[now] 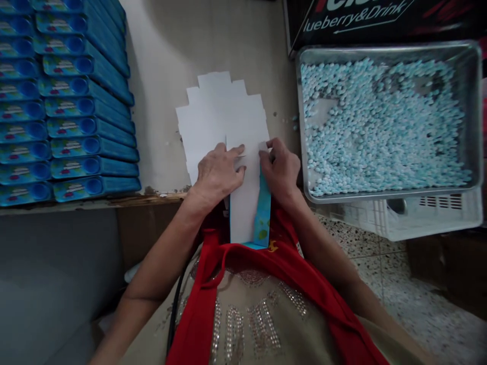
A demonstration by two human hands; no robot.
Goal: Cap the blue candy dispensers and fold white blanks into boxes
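A flat carton blank, white inside with a blue printed outer face, lies at the counter's front edge. Its lower end reaches over the edge toward my red apron. My left hand rests on the blank's left side, thumb and fingers spread. At the right edge, my right hand pinches the blank's long side panel, which is turned partly up so that its blue print shows. Under and beyond it, other white carton blanks lie in a fanned, stepped pile.
Blue finished boxes are stacked high at the left. To the right stands a metal tray of small pale blue and white pieces, above a white plastic crate. A black printed carton sits behind the tray.
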